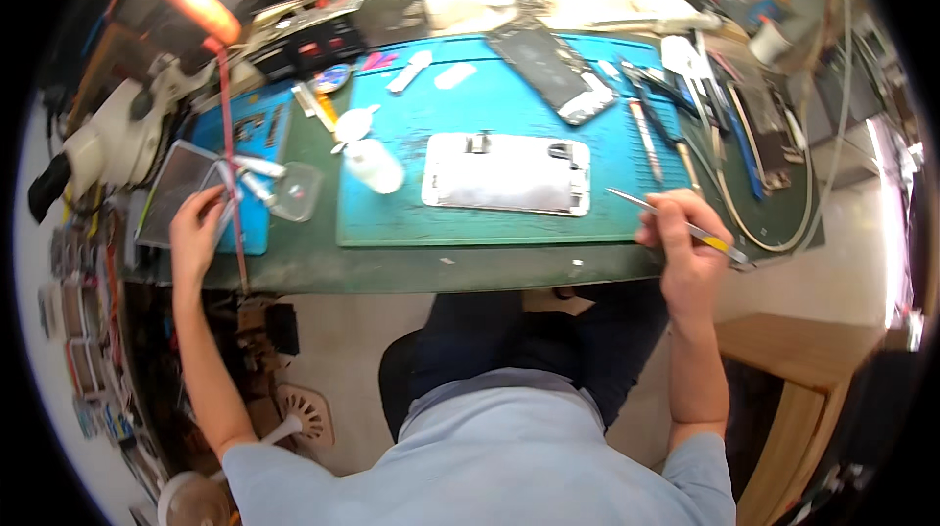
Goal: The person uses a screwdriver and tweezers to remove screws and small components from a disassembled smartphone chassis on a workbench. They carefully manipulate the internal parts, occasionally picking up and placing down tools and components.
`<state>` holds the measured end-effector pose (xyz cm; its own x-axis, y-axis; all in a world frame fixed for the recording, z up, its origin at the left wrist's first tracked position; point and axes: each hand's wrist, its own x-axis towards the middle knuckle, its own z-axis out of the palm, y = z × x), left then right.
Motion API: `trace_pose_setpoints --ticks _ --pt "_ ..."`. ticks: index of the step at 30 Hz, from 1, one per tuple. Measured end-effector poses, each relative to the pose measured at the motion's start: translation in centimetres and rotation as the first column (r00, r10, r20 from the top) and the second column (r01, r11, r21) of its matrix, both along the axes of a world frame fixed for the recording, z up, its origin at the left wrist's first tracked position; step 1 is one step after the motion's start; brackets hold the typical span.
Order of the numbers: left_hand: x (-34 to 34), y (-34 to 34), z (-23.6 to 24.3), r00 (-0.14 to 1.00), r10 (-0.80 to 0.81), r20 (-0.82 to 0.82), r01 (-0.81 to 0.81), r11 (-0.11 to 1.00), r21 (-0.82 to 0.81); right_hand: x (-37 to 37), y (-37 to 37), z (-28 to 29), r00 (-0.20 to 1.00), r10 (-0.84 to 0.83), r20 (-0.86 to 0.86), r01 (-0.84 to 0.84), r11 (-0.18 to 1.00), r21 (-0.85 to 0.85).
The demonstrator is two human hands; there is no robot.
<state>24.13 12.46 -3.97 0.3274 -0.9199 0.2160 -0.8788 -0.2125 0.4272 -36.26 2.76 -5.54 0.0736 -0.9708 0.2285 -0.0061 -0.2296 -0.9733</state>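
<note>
My right hand (682, 237) is closed around a pair of metal tweezers (707, 238) with a yellow patch. Their pointed tip aims left, apart from the white-framed phone screen (504, 191), which lies metal back up on the blue mat (392, 227). At the left, the bent fingers of my left hand (199, 222) are closed at the edge of a clear plastic piece beside a flat, clear-lidded box (178, 195); what they grip is hard to make out. White-capped tubes (258, 167) and a small clear tray (297, 193) lie just right of that hand.
A white bottle (374, 167) stands left of the screen. Behind it lies a dark, worn phone (553, 71). Screwdrivers (646, 139) and cables crowd the right side. A pink cord (228, 115) hangs beside my left hand, near a white microscope (113, 134).
</note>
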Motion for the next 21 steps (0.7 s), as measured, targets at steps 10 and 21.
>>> trace_pose_setpoints --ticks 10,21 --pt "-7.2 0.7 3.9 0.933 0.184 0.309 0.004 0.853 -0.522 -0.2 0.0 -0.5 0.999 0.053 0.01 -0.053 0.998 -0.044" --pt "-34.9 -8.6 1.5 0.678 -0.732 -0.062 0.699 0.669 -0.254 1.1 -0.6 -0.8 0.932 -0.079 -0.355 -0.06 0.929 -0.364"
